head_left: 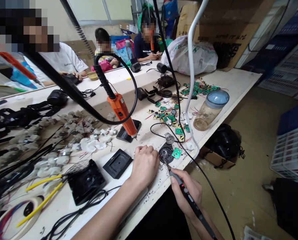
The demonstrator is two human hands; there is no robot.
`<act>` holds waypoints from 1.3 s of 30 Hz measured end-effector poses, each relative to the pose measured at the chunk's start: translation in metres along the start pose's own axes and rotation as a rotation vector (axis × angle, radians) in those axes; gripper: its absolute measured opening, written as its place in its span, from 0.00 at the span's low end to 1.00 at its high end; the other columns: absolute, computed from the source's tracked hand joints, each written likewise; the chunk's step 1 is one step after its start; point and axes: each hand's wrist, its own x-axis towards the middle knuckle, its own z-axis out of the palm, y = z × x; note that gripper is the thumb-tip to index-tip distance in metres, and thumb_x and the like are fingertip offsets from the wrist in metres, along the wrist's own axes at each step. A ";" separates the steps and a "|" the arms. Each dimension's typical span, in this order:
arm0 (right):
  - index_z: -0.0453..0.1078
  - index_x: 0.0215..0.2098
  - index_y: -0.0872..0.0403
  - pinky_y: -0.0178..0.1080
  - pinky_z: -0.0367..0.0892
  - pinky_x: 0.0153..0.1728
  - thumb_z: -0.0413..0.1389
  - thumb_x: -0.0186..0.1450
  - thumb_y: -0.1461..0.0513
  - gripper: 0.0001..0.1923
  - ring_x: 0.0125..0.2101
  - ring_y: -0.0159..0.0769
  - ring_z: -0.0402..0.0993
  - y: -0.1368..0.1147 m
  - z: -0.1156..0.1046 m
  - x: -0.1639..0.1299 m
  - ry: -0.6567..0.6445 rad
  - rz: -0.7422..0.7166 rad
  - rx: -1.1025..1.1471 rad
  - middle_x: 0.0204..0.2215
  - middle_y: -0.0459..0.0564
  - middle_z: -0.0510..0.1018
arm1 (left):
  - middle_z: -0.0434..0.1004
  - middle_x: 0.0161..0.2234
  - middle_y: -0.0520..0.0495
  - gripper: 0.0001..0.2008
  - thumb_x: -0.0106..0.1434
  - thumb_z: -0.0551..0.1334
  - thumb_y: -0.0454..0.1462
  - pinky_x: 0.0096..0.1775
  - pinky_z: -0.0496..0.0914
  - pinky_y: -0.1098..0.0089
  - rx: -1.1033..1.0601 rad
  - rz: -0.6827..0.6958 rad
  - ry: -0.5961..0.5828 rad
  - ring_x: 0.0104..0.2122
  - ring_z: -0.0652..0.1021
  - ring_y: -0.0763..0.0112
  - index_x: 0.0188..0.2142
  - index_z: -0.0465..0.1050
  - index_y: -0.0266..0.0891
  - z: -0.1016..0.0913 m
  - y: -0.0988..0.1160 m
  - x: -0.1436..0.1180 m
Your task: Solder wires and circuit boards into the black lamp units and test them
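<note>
working at the bench: we see our two bare hands at the near edge of the white worktable (pixel 229 83).
left hand: our left hand (pixel 144 164) rests on the table, fingers curled down, pressing against the left side of a round black part; it grips nothing that we can lift out of the view.
right hand: our right hand (pixel 189 193) is closed around a black soldering iron (pixel 189 200), held like a pen, with a cable running back off the table edge.
iron tip: it points up and left and touches the round black part.
round black part: the round black part (pixel 166 154) lies flat near the table's front edge, between our two hands, with a coiled centre showing.
green board: a small green circuit board (pixel 176 153) lies just beside the part on its right.
electric screwdriver: an orange electric screwdriver (pixel 122 113) hangs tilted above a black square fixture (pixel 127 133), behind our left hand.
second fixture: another black square tray (pixel 117 163) lies left of our left hand.
jar: a plastic jar with a blue lid (pixel 210 110) stands near the right edge.
boards: more green boards (pixel 196 88) are scattered farther back.
pliers: yellow-handled pliers (pixel 41 191) lie at the left.
others: other people sit at the far end, well apart from us.
</note>
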 end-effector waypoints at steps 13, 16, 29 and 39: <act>0.72 0.45 0.54 0.32 0.76 0.35 0.55 0.68 0.65 0.08 0.30 0.32 0.80 -0.002 0.000 0.000 0.018 0.032 -0.020 0.33 0.49 0.82 | 0.77 0.35 0.41 0.14 0.69 0.53 0.33 0.43 0.61 0.57 0.007 -0.014 0.023 0.39 0.76 0.56 0.34 0.76 0.34 0.001 0.002 -0.001; 0.72 0.45 0.54 0.31 0.76 0.36 0.55 0.68 0.65 0.08 0.31 0.32 0.80 -0.002 -0.001 -0.001 0.006 0.047 -0.027 0.33 0.49 0.82 | 0.77 0.35 0.41 0.13 0.69 0.53 0.34 0.43 0.61 0.57 -0.003 -0.018 0.029 0.40 0.76 0.55 0.34 0.76 0.34 0.001 0.002 -0.001; 0.73 0.43 0.54 0.31 0.77 0.34 0.54 0.68 0.64 0.07 0.28 0.33 0.80 -0.005 -0.001 0.002 0.020 0.023 -0.046 0.31 0.49 0.82 | 0.77 0.34 0.39 0.12 0.68 0.54 0.32 0.44 0.63 0.55 0.034 -0.012 0.058 0.39 0.76 0.54 0.34 0.76 0.33 0.007 0.004 0.002; 0.73 0.44 0.53 0.32 0.76 0.37 0.54 0.68 0.64 0.08 0.30 0.33 0.80 -0.005 0.001 -0.001 0.024 0.075 -0.015 0.33 0.49 0.82 | 0.78 0.34 0.39 0.12 0.68 0.54 0.32 0.44 0.62 0.55 0.036 -0.015 0.040 0.39 0.76 0.55 0.34 0.76 0.33 0.005 0.005 0.001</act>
